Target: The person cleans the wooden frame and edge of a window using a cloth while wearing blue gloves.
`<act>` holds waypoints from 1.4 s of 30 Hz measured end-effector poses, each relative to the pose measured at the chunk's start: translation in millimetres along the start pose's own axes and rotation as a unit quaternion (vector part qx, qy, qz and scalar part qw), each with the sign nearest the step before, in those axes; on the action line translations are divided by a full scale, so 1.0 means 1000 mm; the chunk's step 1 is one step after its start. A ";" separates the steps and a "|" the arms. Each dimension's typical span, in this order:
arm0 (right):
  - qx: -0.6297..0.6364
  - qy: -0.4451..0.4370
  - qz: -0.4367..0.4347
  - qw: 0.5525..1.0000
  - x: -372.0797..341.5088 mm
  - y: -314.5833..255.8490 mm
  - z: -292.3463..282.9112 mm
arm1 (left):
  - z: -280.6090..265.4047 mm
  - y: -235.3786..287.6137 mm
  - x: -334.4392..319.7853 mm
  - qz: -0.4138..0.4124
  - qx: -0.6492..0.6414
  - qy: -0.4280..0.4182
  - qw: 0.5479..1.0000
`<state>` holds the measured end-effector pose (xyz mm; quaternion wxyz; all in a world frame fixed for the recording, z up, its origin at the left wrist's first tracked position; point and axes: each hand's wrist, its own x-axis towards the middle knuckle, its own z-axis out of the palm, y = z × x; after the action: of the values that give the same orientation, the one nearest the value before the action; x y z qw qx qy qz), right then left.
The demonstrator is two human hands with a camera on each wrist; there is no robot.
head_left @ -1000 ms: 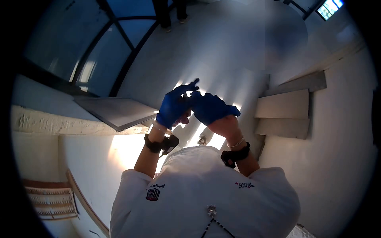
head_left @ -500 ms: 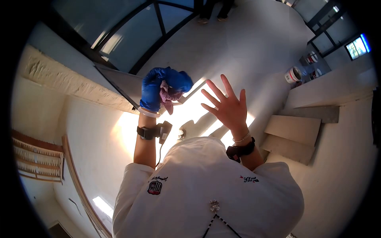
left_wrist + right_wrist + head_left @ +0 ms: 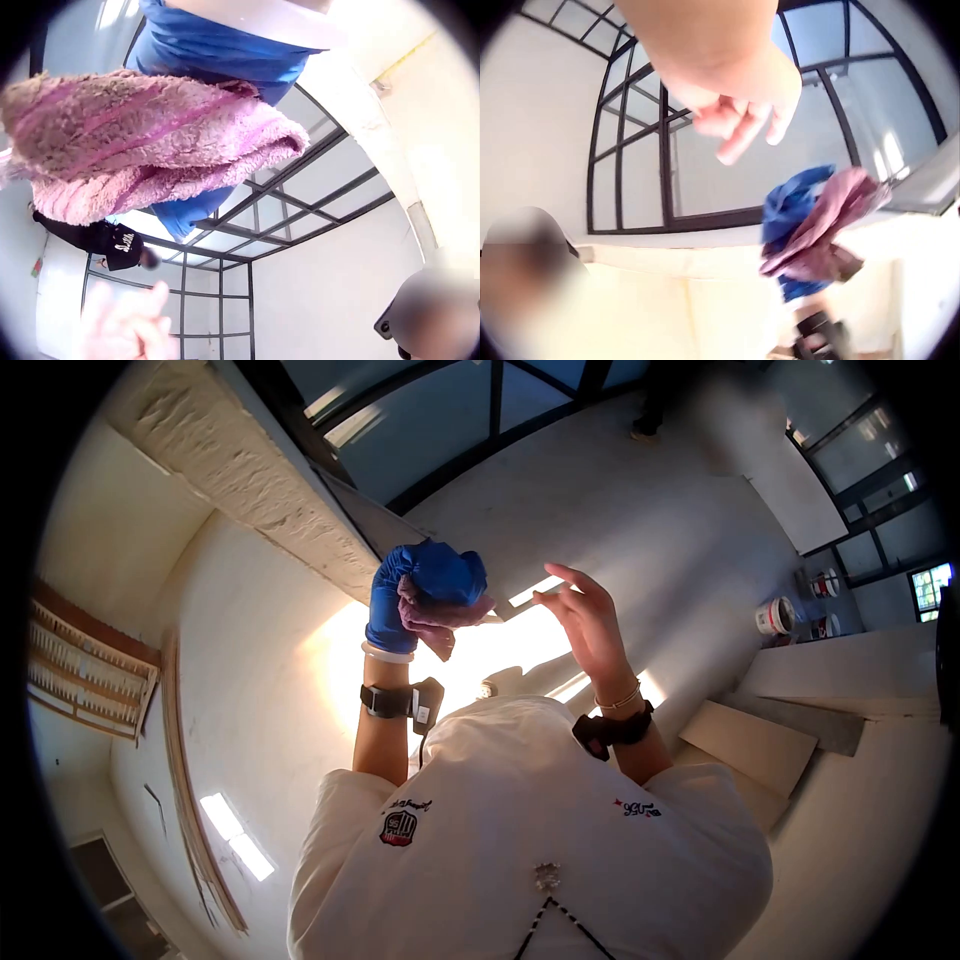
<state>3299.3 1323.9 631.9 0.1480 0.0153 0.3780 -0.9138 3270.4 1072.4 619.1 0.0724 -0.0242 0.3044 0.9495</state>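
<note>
My left hand (image 3: 440,572), in a blue glove, grips a bunched pinkish-purple cloth (image 3: 440,618) in front of my chest. Close up in the left wrist view, the fuzzy towel cloth (image 3: 150,135) has darker pink stripes and hangs folded below the glove, covering most of the fingers. My bare right hand (image 3: 595,625) is raised to the right of it, fingers loosely bent with nothing between them. The right wrist view shows that same hand (image 3: 735,90) apart from the cloth and the blue glove (image 3: 787,206).
Flat boards (image 3: 750,745) lie on the floor at the right, with white buckets (image 3: 773,617) beyond them. A rough plaster ledge (image 3: 240,470) runs along the upper left, beside black-framed glass panels (image 3: 430,430). Another person in a dark shirt (image 3: 112,244) stands farther off.
One second ago both hands were gloved and together. The right hand came out bare with fingers spread, and its fingers now bend. The left hand keeps the cloth; my view has turned.
</note>
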 end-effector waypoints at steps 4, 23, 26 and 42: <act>-0.460 -0.151 0.030 0.874 0.024 0.027 0.021 | -0.021 0.010 -0.001 0.091 0.106 -0.067 0.988; -0.213 -0.135 -0.084 0.964 0.060 0.048 0.091 | 0.012 0.045 -0.048 0.115 0.382 0.113 0.910; -0.286 -0.122 -0.120 0.943 0.053 0.044 0.093 | 0.027 0.035 -0.046 0.067 0.329 0.002 0.942; -0.244 -0.091 0.011 0.965 0.040 0.012 0.030 | 0.055 0.007 -0.014 -0.006 0.543 -0.084 0.835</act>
<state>3267.4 1284.3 639.6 0.1912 -0.0998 0.5744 -0.7897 3282.8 1097.2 669.0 0.1050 0.0975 0.7637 0.6295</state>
